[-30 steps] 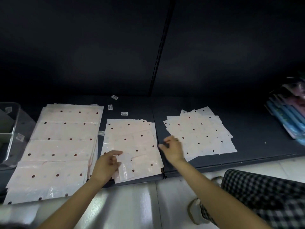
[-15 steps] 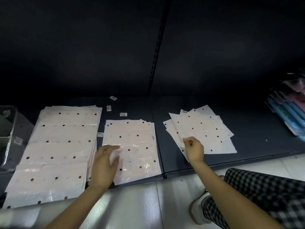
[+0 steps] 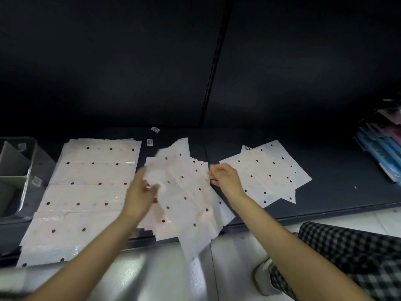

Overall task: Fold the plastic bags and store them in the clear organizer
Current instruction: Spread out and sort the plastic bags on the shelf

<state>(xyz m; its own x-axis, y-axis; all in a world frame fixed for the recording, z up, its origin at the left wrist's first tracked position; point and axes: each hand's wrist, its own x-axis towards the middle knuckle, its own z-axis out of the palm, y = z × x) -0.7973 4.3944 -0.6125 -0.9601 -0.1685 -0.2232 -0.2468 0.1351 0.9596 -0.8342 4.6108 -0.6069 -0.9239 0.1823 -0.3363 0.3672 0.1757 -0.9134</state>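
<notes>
A pale pink plastic bag with dark dots (image 3: 184, 192) hangs lifted and tilted above the middle stack (image 3: 160, 227) on the dark shelf. My left hand (image 3: 141, 192) grips its left edge; my right hand (image 3: 225, 178) pinches its right edge. A large stack of the same dotted bags (image 3: 86, 192) lies flat at the left. A smaller, fanned pile (image 3: 267, 172) lies to the right of my right hand. The clear organizer (image 3: 15, 177) stands at the far left with a divider inside.
Small white labels (image 3: 155, 129) lie on the shelf (image 3: 347, 196) behind the stacks. Blue and pink packaged goods (image 3: 382, 153) lean at the far right. My checked trouser leg (image 3: 351, 257) and shoe are at the lower right on the pale floor.
My right hand left the right pile and came back to the middle. Both hands took hold of one bag and lifted it off the middle stack, tilting it.
</notes>
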